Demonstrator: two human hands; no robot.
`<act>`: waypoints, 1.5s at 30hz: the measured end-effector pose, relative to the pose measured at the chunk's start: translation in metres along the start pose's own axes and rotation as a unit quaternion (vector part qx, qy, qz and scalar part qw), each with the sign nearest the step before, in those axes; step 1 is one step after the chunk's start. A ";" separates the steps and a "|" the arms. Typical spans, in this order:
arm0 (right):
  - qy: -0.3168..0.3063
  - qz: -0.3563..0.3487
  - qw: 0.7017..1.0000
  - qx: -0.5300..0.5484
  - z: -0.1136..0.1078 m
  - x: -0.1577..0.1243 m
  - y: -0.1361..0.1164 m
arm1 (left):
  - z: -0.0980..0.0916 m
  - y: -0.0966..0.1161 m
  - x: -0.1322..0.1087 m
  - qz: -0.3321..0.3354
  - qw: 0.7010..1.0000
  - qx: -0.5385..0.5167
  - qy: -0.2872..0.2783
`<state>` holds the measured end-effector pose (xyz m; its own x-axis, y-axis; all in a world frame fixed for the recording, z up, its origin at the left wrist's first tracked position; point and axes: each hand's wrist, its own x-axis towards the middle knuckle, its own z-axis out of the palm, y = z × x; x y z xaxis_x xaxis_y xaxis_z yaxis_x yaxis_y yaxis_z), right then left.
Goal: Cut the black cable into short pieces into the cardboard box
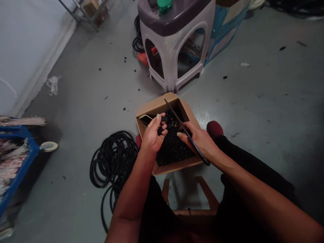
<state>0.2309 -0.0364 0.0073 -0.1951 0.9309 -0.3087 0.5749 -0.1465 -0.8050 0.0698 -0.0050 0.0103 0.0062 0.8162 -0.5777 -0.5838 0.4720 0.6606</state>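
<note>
In the head view, your left hand [153, 135] is over an open cardboard box [157, 107] on the grey floor [83, 101], its grip clenched on some of the small black pieces [173, 146] that fill the box. Your right hand [196, 140] grasps a long thin black rod [177, 118], which slants across the box above the pile. A flat dark rectangular object [145, 118] lies inside the box's left corner. A coil of black rubber tubing [112, 158] sits just beside the box, a grey plastic stool [174, 50] stands beyond it, and a blue crate [21, 152] is well off to the left.
</note>
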 end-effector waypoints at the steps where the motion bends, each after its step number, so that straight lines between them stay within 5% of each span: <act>1: 0.003 -0.007 1.000 0.005 0.000 0.000 0.000 | 0.000 0.001 0.000 -0.005 1.000 -0.003 -0.005; 27: -0.035 -0.047 0.998 -0.036 0.008 0.002 0.005 | 0.002 0.001 -0.001 0.173 0.974 0.141 0.039; 45: -0.043 -0.041 0.997 -0.045 0.009 0.002 0.004 | 0.007 -0.001 -0.004 0.199 0.963 0.170 0.064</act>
<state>0.2260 -0.0383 -0.0011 -0.3090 0.9058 -0.2898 0.6230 -0.0375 -0.7813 0.0760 -0.0069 0.0149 -0.2748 0.9177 -0.2868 -0.2199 0.2304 0.9479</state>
